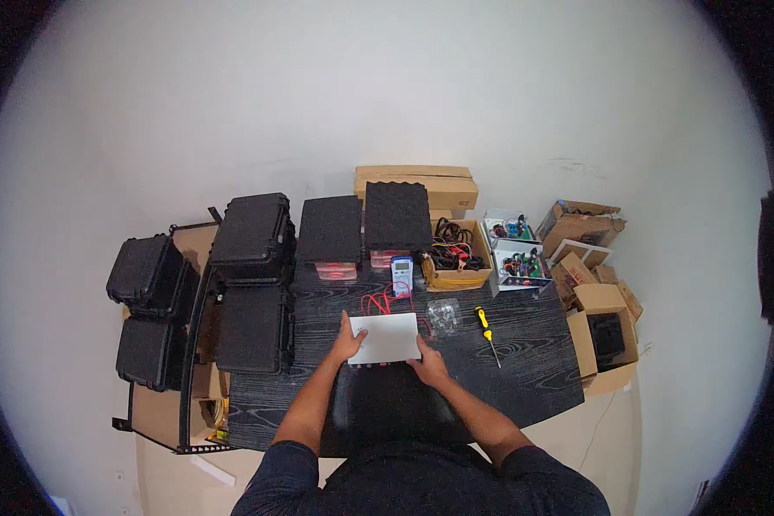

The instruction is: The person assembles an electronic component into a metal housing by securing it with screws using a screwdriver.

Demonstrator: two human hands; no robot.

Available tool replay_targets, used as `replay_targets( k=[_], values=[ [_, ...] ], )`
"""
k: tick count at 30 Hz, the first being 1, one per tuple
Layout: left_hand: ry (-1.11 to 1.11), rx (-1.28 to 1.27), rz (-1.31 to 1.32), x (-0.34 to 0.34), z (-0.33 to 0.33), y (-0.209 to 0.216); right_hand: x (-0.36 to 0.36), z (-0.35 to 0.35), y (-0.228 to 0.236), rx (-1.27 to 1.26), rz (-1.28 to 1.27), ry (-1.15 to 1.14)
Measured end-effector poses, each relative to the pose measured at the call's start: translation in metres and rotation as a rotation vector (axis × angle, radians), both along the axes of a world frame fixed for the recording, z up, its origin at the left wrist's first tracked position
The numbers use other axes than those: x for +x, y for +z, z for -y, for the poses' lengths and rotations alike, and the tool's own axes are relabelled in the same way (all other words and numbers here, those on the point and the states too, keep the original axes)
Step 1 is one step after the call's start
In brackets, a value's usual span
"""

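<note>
Between my two hands is a white flat box [384, 338], held above the dark table near its front edge. Its pale top faces me, and small dark and reddish parts show along its near edge. My left hand [347, 340] grips the left side with the thumb on top. On the right edge, my right hand [428, 361] closes around the near corner. Just beyond the box, a multimeter [402, 275] stands with red test leads [375, 301] beside it. A clear tray of small parts [444, 317] and a yellow-black screwdriver [486, 329] lie to the right.
Black hard cases [254, 327] are stacked at the left. Black foam blocks [331, 228] rest on red-and-clear containers at the back. A carton of cables [456, 258] stands beside open white boxes with circuit boards [521, 265]. Cardboard boxes [606, 331] flank the table's right edge.
</note>
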State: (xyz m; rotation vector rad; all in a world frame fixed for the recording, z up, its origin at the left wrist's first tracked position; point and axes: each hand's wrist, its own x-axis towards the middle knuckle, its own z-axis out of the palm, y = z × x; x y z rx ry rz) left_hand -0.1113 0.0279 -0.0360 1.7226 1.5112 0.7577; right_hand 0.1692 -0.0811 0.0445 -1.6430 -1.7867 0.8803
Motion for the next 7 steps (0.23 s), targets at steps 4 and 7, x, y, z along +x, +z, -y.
replay_targets(
  k=[4,7],
  values=[
    [-0.008,-0.171,0.051,0.017,-0.009,0.027,0.009,-0.009,-0.013,0.063,0.07,-0.028],
    [0.02,-0.177,0.028,0.011,-0.015,0.027,0.004,-0.016,-0.006,-0.101,0.075,-0.008]
  ],
)
